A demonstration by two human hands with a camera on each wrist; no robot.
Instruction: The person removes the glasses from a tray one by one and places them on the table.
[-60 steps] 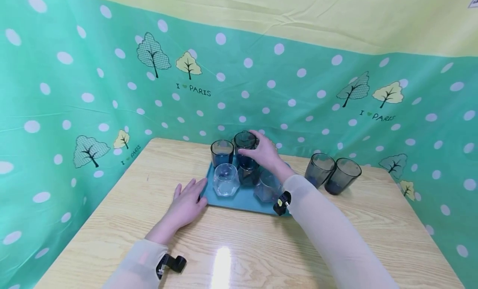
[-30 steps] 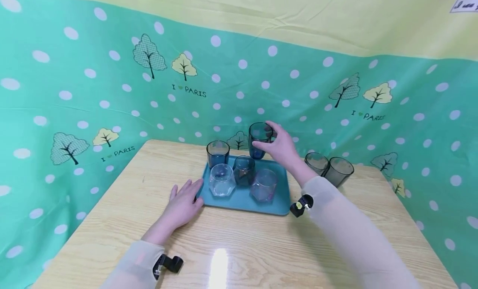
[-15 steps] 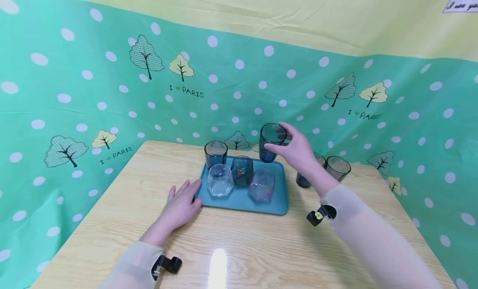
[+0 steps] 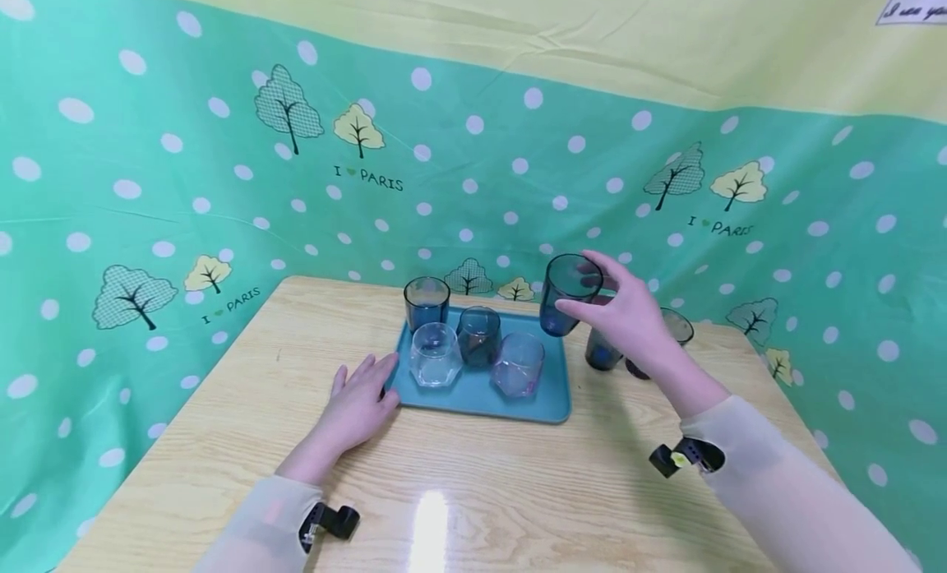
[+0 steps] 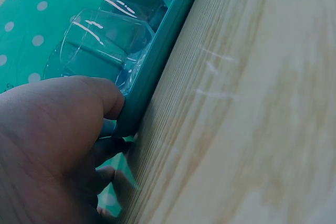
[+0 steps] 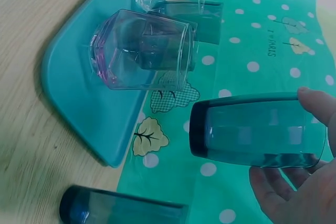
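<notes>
In the head view my right hand [image 4: 630,314] holds a dark smoky-blue drinking glass [image 4: 565,302] by its upper part, thumb on one side and fingers on the other. The glass hangs above the back right corner of a blue tray [image 4: 473,399]; the right wrist view shows its thick dark base [image 6: 198,129]. My left hand [image 4: 360,404] grips the tray's front left corner, its thumb against the rim. On the tray stand a clear faceted glass [image 4: 435,358], a pinkish faceted glass [image 4: 518,367], a dark rounded glass [image 4: 479,339] and a dark tumbler [image 4: 427,302].
Right of the tray, two dark glasses stand on the wooden table [image 4: 473,491]: one nearer [image 4: 602,353], the other [image 4: 679,325] partly behind my right hand. A green polka-dot cloth [image 4: 473,187] hangs behind the table.
My right hand has lifted the dark glass from the back of the tray and carried it rightward, lowering slightly in the last half second. The left hand stays at the tray corner.
</notes>
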